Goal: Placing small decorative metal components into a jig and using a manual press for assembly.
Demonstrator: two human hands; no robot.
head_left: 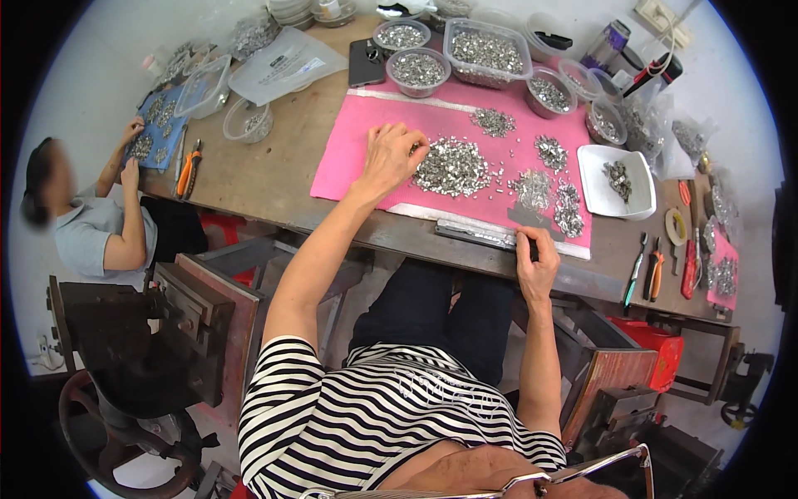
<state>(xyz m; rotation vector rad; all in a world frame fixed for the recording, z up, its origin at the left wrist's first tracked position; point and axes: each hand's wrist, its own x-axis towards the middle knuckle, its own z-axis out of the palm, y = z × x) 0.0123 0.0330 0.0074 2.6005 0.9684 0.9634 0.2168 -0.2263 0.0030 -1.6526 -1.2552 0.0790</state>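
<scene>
A large pile of small silvery metal pieces [453,167] lies on a pink cloth [349,154] on the bench. My left hand [392,158] hovers over the pile's left edge with fingers curled together; whatever is between the fingertips is hidden. At the bench's front edge lies a narrow metal bar-like fixture [478,235] with small bright pieces along it. My right hand [538,259] is pinched at the fixture's right end, and what the fingertips hold is too small to make out. Slender metal pieces [532,191] and smaller heaps [568,209] lie to the pile's right.
Plastic tubs of metal parts [486,51] line the back, beside a dark phone [366,63]. A white tray [617,158] stands right, near pliers [657,270] and a toothbrush [636,266]. Another person [108,220] works at the left over a blue cloth [158,125].
</scene>
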